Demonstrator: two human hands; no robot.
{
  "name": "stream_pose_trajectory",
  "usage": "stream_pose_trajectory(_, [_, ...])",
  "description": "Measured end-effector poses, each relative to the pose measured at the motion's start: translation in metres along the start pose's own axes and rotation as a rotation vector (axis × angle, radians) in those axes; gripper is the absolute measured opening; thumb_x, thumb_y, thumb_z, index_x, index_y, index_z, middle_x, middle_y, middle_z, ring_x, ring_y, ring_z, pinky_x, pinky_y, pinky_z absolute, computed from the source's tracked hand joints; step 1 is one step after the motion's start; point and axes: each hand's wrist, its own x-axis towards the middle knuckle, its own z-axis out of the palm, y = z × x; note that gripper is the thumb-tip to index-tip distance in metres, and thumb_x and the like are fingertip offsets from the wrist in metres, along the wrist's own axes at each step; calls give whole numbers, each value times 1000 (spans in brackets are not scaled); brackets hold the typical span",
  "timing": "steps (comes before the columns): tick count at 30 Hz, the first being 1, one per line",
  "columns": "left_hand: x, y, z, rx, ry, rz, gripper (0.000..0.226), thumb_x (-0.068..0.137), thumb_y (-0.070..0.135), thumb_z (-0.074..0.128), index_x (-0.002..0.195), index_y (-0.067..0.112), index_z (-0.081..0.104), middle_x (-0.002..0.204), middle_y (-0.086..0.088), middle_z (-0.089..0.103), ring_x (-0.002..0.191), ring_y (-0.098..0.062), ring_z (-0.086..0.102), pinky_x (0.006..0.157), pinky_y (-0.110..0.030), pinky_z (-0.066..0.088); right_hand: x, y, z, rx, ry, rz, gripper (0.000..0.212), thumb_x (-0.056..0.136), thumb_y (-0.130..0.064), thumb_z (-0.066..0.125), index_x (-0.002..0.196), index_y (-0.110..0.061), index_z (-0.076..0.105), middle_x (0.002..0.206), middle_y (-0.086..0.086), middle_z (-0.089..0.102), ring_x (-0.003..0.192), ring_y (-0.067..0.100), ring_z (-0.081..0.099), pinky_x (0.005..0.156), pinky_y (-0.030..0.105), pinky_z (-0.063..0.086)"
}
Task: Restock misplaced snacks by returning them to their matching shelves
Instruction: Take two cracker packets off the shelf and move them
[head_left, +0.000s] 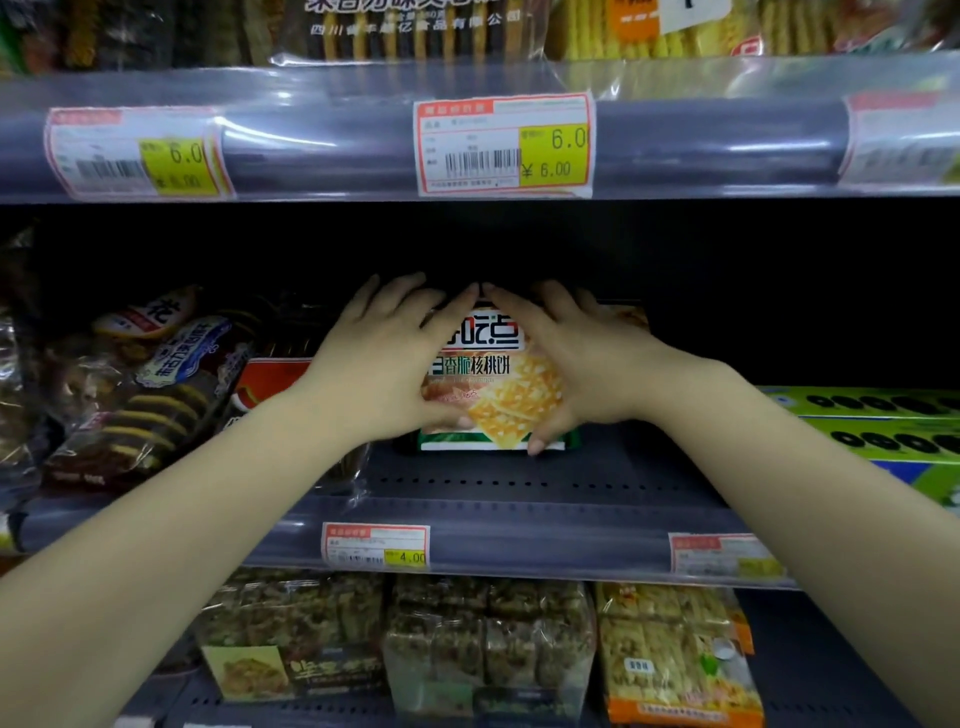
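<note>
Both arms reached forward into the middle shelf (519, 478), forearms angled inward so the hands met over a walnut-biscuit packet (498, 395). The left hand (384, 358) lay on the packet's left side, fingers (410, 296) spread and stretched toward the dark back of the shelf, its thumb curled under along the packet's lower left edge. The right hand (576, 358) mirrored it on the right side, fingers straight and a little apart, its thumb bent down to the packet's lower right corner. The two index fingertips nearly touched above the packet's top edge.

The packet stood on the perforated shelf floor, set back from the front lip, tilted slightly with its printed face toward the camera. A bare strip of shelf floor lay in front of it, up to the rail carrying a price tag (376, 545). On the left, dark cookie packets (145, 410) crowded close, and a red-topped pack (270, 379) sat just beside the left wrist. On the right, green boxes (878, 421) lay well apart from the packet, with open shelf floor between. Overhead, the upper shelf's rail with its price labels (504, 145) left dark clearance above the hands.
</note>
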Motion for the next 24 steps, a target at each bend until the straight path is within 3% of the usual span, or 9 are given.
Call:
stream_pose_trajectory(7, [-6,-10,0,-250,-89,-16,125,60,65,76,152,40,-5,163,6,10,148,-23,9,120,-47,13,-17,5,5,149,144,-25,135,46,-57,86,151,-34,4,155,4,12,144,35,15,110,56,32])
stream_pose_trajectory(10, [-9,-11,0,-205,-39,-13,119,59,59,79,152,42,5,162,8,13,147,-23,12,118,-52,15,-19,1,7,150,147,-28,122,54,-46,88,149,-34,12,151,1,19,138,32,26,104,48,41])
stream_pose_trajectory(16, [-8,-3,-2,-278,-21,-80,114,55,50,84,149,41,21,151,6,34,138,-23,28,115,-47,23,-16,-2,8,144,161,-4,121,55,-43,88,150,-33,15,154,3,19,141,31,21,101,51,44])
stream_pose_trajectory(18, [-8,-1,-4,-262,-16,-98,114,54,51,85,148,40,22,149,5,37,137,-23,30,115,-47,23,-21,-5,10,88,200,17,121,55,-45,88,151,-33,14,156,5,15,144,32,15,100,51,45])
stream_pose_trajectory(21, [-14,2,-6,-200,12,-111,114,54,53,84,149,38,23,149,5,38,137,-24,32,115,-46,23,-31,-8,13,69,298,33,122,53,-44,88,151,-30,16,155,8,20,139,33,27,93,48,51])
stream_pose_trajectory(24, [-17,6,-9,-177,24,-130,115,55,52,84,150,38,21,152,5,35,138,-24,32,113,-45,23,-36,-10,16,161,294,30,114,59,-37,89,150,-26,20,155,7,19,137,32,32,94,43,51])
